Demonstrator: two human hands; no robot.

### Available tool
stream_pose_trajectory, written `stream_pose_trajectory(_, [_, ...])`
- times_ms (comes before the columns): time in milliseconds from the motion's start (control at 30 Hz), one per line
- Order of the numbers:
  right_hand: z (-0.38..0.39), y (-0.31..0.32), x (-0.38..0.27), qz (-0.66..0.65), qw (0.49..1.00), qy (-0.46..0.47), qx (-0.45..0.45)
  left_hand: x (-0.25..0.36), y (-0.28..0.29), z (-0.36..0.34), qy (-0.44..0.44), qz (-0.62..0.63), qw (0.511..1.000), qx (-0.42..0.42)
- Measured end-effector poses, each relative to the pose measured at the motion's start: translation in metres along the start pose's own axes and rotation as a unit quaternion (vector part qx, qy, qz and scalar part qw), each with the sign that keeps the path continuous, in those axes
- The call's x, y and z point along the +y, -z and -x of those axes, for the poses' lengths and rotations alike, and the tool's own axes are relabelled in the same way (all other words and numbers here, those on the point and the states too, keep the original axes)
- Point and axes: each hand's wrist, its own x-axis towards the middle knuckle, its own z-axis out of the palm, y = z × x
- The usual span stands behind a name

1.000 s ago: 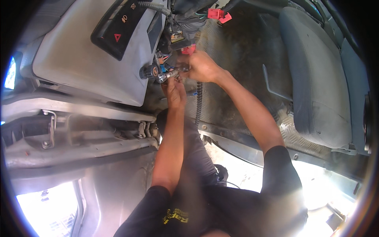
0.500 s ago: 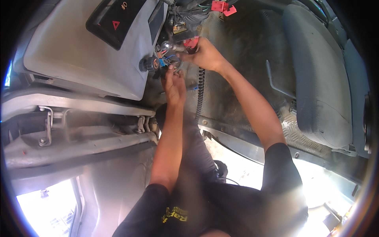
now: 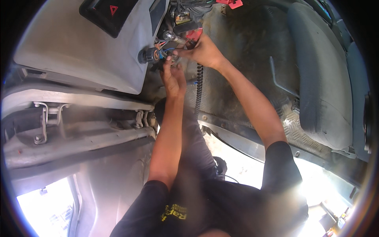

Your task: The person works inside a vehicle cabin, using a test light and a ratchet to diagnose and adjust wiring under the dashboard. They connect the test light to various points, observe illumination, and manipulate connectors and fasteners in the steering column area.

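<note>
Both hands meet at a bundle of thin wires (image 3: pixel 169 52) below the dashboard edge. My left hand (image 3: pixel 173 80) comes from below, thumb and fingers closed around a small part among the wires that I cannot make out. To its upper right, my right hand (image 3: pixel 206 53) stretches its thumb toward the same wires, with its other fingers bent and partly hidden. A red plastic piece (image 3: pixel 194 34) is right against those fingers; whether they grip it is unclear. Beside the left fingertips is a black round knob (image 3: pixel 150 55). A shiny metal cylinder (image 3: pixel 169 36) lies just above the wires.
The grey dashboard panel (image 3: pixel 114 59) with a black switch plate (image 3: pixel 108 19) fills the upper left. A coiled black cable (image 3: pixel 199 91) hangs under my right hand. At right are a bent metal lever (image 3: pixel 276 81) and a grey seat (image 3: pixel 325 79). More harness wiring (image 3: pixel 193 12) lies above.
The view has shifted a little, so the dashboard and wiring sit higher in the picture. Both hands stay at the wires, and the left fingers have shifted slightly around them.
</note>
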Motion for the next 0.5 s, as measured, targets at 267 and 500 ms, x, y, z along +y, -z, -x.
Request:
stream_pose_trajectory(267, [0.000,0.005,0.002,0.033,0.998,0.015,-0.044,0.001,0.009,0.001,0.030,0.032,0.998,-0.048])
stream_pose_trajectory(500, [-0.005,0.016,0.010,0.034,0.995,0.038,-0.081,0.000,0.013,-0.002,0.023,0.044,0.995,-0.088])
